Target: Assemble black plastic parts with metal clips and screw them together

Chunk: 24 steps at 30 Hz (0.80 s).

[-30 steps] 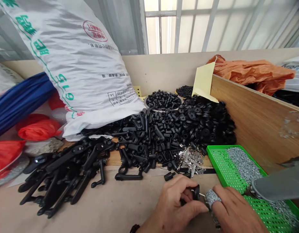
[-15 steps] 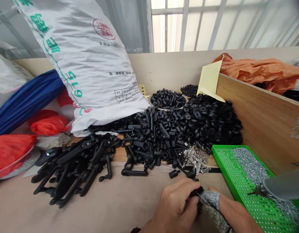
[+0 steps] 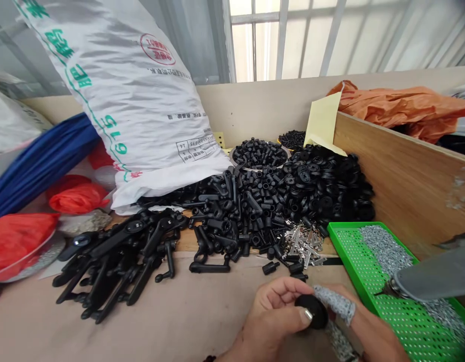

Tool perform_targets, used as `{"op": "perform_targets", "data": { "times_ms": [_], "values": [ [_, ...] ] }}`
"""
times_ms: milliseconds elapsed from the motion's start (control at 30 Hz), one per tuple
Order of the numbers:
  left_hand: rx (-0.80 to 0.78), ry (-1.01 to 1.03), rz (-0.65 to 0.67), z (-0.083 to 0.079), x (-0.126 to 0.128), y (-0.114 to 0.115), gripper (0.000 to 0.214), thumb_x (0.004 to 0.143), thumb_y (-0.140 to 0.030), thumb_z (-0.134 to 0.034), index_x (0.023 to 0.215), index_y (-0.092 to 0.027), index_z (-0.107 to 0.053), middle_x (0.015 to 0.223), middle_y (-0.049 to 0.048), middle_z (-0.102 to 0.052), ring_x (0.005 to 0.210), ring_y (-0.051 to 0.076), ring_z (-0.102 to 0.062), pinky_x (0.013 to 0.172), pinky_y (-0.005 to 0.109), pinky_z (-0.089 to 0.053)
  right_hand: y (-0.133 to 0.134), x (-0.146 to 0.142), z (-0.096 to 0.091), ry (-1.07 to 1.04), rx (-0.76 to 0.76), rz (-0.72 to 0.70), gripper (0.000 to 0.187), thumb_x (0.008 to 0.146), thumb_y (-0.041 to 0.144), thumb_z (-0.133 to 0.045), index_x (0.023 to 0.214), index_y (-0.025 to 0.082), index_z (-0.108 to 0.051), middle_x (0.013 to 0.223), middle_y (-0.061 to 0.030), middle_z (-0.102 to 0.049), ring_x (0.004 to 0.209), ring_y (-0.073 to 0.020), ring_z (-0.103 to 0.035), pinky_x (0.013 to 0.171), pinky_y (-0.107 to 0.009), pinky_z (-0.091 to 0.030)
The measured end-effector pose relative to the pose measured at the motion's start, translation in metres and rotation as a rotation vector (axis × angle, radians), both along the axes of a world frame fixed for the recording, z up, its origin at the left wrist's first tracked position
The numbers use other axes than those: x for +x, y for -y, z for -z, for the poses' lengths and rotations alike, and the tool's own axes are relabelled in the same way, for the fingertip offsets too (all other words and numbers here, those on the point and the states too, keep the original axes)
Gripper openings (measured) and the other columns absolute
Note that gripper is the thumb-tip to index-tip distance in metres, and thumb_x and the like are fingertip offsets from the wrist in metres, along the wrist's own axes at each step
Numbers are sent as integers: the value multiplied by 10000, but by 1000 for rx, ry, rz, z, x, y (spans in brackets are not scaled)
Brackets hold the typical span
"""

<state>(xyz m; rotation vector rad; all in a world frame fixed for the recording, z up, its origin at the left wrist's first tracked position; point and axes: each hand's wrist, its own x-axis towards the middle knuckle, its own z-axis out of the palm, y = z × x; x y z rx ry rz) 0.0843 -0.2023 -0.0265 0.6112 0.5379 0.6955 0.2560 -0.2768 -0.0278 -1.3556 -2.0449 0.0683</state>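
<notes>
My left hand (image 3: 272, 314) grips a black round plastic disc (image 3: 317, 306), its thumb lying over the face beside a small shiny metal piece (image 3: 307, 314). At the disc's right side is my right hand (image 3: 362, 322), with grey speckled coverings on its fingers; those fingers are bent around the disc's far edge, and their tips are partly hidden. Just beyond both hands lie a few black stubby plugs (image 3: 270, 267) and a heap of small flat metal strips (image 3: 302, 244).
A green perforated tray (image 3: 353, 266) of small silvery parts stands at right, beneath a grey cylindrical tool (image 3: 432, 279) with a thin tip. Black crank handles (image 3: 115, 256) lie left. Behind are piled black discs (image 3: 330, 186), a white sack (image 3: 142, 100) and a wooden partition (image 3: 398, 176).
The black part between my hands has turned, so its round face and the metal piece now show. My left thumb has moved onto that face; the view has shifted slightly.
</notes>
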Motion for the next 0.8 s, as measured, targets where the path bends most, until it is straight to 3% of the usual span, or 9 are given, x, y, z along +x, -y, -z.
{"op": "perform_targets", "data": {
  "times_ms": [100, 200, 300, 500, 633, 800],
  "values": [
    [-56, 29, -5, 0, 3, 5, 303, 529, -201, -840, 793, -132, -707, 759, 57, -687, 689, 127, -604, 674, 219, -431, 3, 6, 10, 170, 60, -21, 302, 930, 221, -389, 1186, 100, -495, 1154, -153, -571, 1077, -188, -574, 895, -245, -491],
    [-97, 54, 26, 0, 3, 8, 290, 548, -195, -835, 797, -136, -699, 707, 37, -661, 617, 114, -592, 623, 218, -430, 5, 7, 13, 182, 84, -11, 248, 919, 190, -393, 1108, 122, -538, 1064, -137, -610, 954, -175, -605, 813, -256, -519],
    [-151, 41, 81, -1, 0, 10, 352, 573, -205, -832, 893, -134, -706, 740, 45, -668, 650, 134, -628, 640, 228, -456, 5, 4, 13, 175, 215, 6, 211, 912, 165, -368, 965, 144, -572, 985, -130, -628, 837, -175, -601, 714, -272, -519],
    [-245, 55, 190, -3, -1, 12, 342, 559, -180, -841, 868, -140, -700, 778, 47, -687, 683, 149, -660, 652, 229, -490, 3, 2, 3, 255, 435, 70, 249, 924, 171, -338, 850, 171, -576, 902, -94, -644, 810, -169, -616, 753, -287, -494],
    [-277, 103, 252, 1, 1, 15, 326, 548, -157, -844, 846, -154, -711, 728, 38, -703, 641, 143, -662, 614, 219, -493, 6, 7, 1, 318, 395, 67, 263, 937, 235, -354, 868, 161, -597, 913, -96, -671, 814, -166, -636, 806, -284, -491],
    [-296, 79, 277, 6, 1, 20, 316, 556, -155, -849, 851, -135, -739, 743, 44, -720, 619, 124, -655, 631, 238, -524, 17, 17, 14, 261, 287, -5, 266, 945, 261, -368, 944, 177, -620, 1007, -107, -670, 957, -183, -633, 876, -303, -489]
  ]
}}
